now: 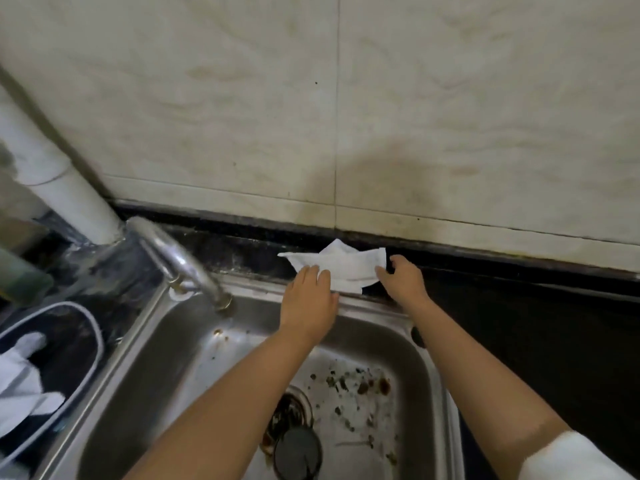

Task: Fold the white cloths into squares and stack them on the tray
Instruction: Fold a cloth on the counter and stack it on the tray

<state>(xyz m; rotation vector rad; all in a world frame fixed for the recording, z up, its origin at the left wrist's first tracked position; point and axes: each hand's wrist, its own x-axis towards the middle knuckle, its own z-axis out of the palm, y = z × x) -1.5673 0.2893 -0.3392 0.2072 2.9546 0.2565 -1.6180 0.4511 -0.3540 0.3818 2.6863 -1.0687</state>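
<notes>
Two bare arms reached out over the steel sink, whose basin was speckled with brown scraps round the drain. Off to the left a dark tray with a pale rim held more white cloths, bunched, not squared. Beyond the sink's back rim, on the narrow black bench under the tiled wall, lay one white cloth, crumpled and only partly flattened. The left hand rested on its near-left corner with fingers fairly straight; the right hand pinched its right edge between thumb and curled fingers. My worry was the ledge: it looked cramped and wet, so the cloth might slip into the dirty sink or fold crooked.
</notes>
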